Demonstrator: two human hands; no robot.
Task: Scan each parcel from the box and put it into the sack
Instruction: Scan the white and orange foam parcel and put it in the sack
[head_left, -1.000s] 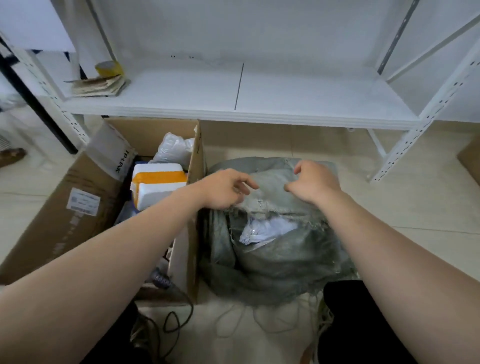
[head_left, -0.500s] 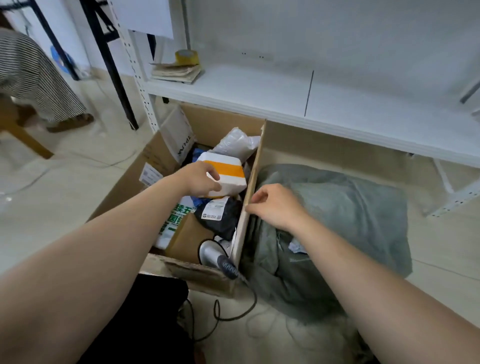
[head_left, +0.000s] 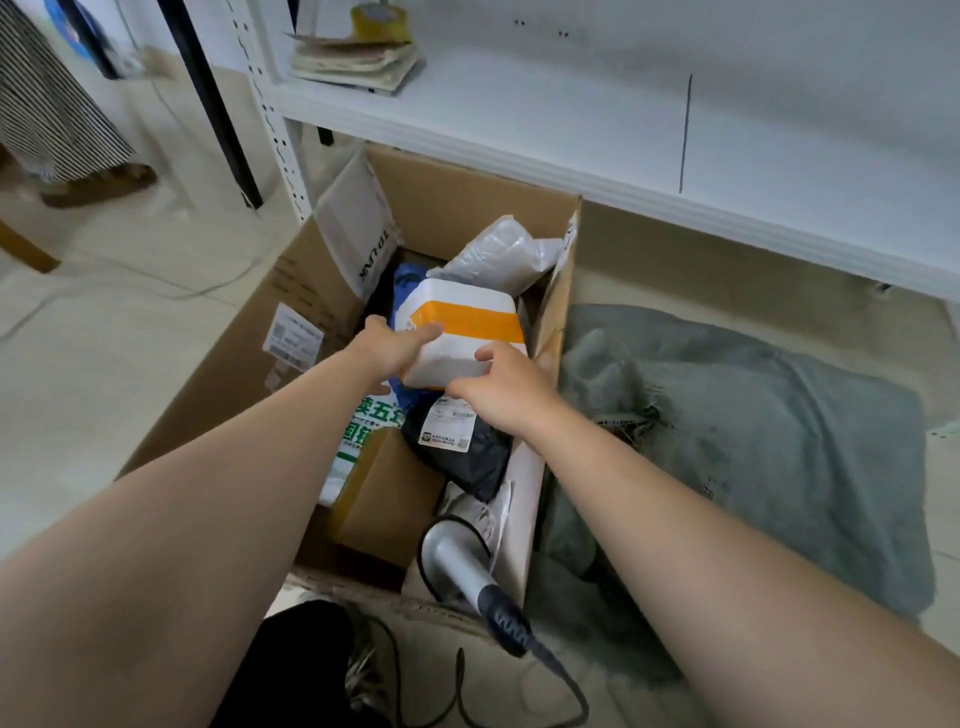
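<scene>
Far left: striped fabric (head_left: 52, 104) at the frame edge, over pale floor (head_left: 104, 322).

Cardboard box (head_left: 234, 389) stands open on the floor; shipping label (head_left: 292, 338) on its outer left wall; white padded mailer (head_left: 358, 234) printed "TP-LINK" leans against the inside of the left wall.

Left hand (head_left: 395, 351) is inside the box at the left end of the white parcel (head_left: 462, 332); its fingers (head_left: 426, 330) lie over the parcel's top and reach the orange tape band; they clasp that end.

White parcel sits in the box, on top of the other parcels, towards the far right; not in the sack.

Around it: blue parcel (head_left: 405, 280) behind and under the left end; clear plastic bag (head_left: 498, 254) at the far right corner; green-printed bag (head_left: 363, 426) and small brown carton (head_left: 384, 488) nearer; black bag (head_left: 467, 457) with a white label just under the right wrist.

Scanner (head_left: 457, 561) lies at the near right corner, head inside the box, dark handle over the rim, cable trailing on the floor.

Right hand (head_left: 504, 389) holds the parcel's near right corner; thumb on top, other fingers curled against the near face.

Right of the box, touching its wall: grey-green sack (head_left: 753, 441), slumped on the floor.

Above: white shelf (head_left: 571, 119) carrying a stack of papers (head_left: 353, 62) with a tape roll (head_left: 379, 21) on top.
</scene>
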